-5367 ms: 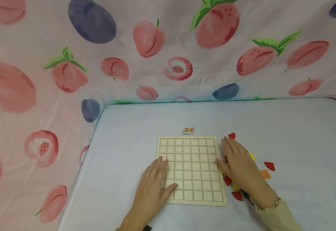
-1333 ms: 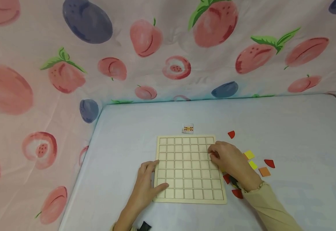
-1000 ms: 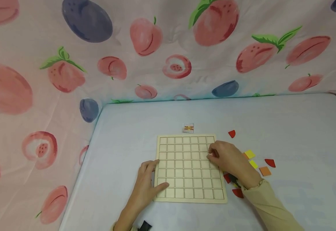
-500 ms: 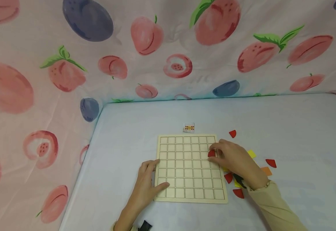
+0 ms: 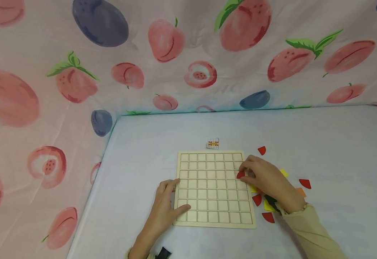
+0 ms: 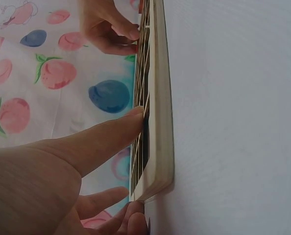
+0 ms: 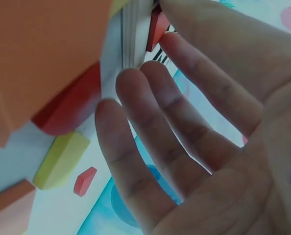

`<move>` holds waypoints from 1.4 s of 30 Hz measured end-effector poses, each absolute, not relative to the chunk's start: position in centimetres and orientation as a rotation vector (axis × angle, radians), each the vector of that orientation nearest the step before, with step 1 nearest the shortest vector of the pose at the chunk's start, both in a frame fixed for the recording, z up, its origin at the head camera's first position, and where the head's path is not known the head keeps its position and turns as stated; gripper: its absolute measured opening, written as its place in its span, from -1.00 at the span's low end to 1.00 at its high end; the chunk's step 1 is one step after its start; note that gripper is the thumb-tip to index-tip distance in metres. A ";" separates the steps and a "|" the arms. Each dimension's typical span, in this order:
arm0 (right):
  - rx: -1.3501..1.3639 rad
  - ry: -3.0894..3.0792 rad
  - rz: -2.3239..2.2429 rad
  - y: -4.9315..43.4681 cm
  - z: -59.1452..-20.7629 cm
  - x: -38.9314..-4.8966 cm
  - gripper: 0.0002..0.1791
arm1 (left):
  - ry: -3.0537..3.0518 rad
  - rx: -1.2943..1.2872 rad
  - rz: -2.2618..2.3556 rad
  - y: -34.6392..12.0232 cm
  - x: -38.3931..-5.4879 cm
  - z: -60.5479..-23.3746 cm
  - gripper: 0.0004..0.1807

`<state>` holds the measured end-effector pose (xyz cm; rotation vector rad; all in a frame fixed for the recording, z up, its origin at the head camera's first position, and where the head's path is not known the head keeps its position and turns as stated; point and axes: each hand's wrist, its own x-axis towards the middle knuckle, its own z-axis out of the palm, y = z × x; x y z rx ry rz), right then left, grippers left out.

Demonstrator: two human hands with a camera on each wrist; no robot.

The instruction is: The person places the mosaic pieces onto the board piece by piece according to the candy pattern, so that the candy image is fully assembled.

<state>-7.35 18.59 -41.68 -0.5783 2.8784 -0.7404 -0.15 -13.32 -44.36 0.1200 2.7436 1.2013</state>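
A pale wooden board [image 5: 211,225] cut into a grid of square cells lies in the middle of the table. My left hand [image 5: 164,207] holds its left side, thumb pressed on the cells and fingers bent against the edge; the left wrist view shows the thumb [image 6: 111,133] on the grid face. Over the right-hand column, my right hand [image 5: 264,176] pinches a red quarter-circle tile [image 5: 240,175] between thumb and forefinger. In the right wrist view that red tile [image 7: 157,29] sits at the board's edge, with the other fingers [image 7: 140,98] spread loosely.
Right of the board lie loose red quarter-circle tiles [image 5: 268,217], a yellow tile [image 5: 268,205] and an orange tile [image 5: 301,191], some partly under my right hand. Beyond the board is a small patterned card [image 5: 212,143]. A fruit-print cloth [image 5: 234,82] rises behind the table.
My right hand left its spread pose over the tiles, took up a red tile and brought it to the board's right column, then shifted slightly right. My left hand drew back to the board's left edge.
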 end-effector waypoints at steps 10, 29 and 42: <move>-0.573 2.871 -0.735 19.1 -41.9 -7.3 -0.79 | 2.744 0.121 1.201 -13.3 -0.1 -44.3 -0.14; -0.469 2.886 -0.623 21.5 -41.4 -6.6 -0.71 | 2.755 0.115 1.193 -13.2 -0.1 -44.4 -0.08; -0.548 2.929 -0.622 22.5 -41.9 -6.4 -0.72 | 2.764 0.117 1.180 -13.4 -0.2 -44.7 -0.04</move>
